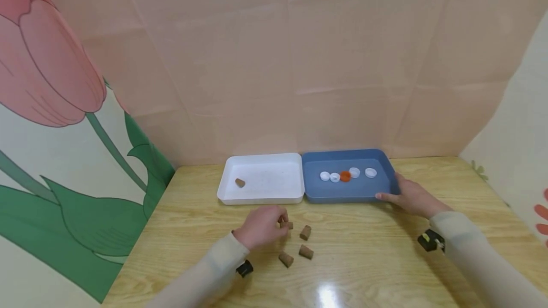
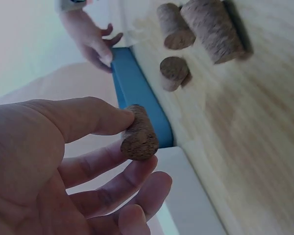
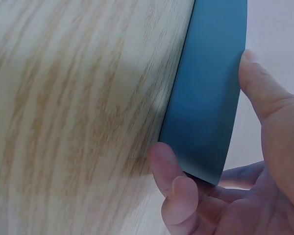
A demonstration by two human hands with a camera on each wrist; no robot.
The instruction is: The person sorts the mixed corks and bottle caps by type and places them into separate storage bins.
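My left hand point(image 1: 263, 226) pinches a cork point(image 2: 139, 134) between thumb and fingers, just in front of the white tray point(image 1: 261, 200). Three more corks lie on the table near this hand: an upper one point(image 1: 306, 232), a right one point(image 1: 306, 251) and a lower one point(image 1: 286, 259). Inside the white tray is a single cork point(image 1: 239, 182). At the blue tray's point(image 1: 334, 198) right front corner, my right hand point(image 1: 415, 197) grips it, thumb at the rim and fingers curled round the corner. Several white caps point(image 1: 370, 173) and an orange cap point(image 1: 345, 176) lie in the blue tray.
Both trays stand side by side at the back of the wooden table point(image 1: 364, 251), before a pinkish cloth backdrop point(image 1: 291, 61). A wall with painted tulips point(image 1: 60, 61) borders the left side, and a pale printed wall point(image 1: 513, 146) the right.
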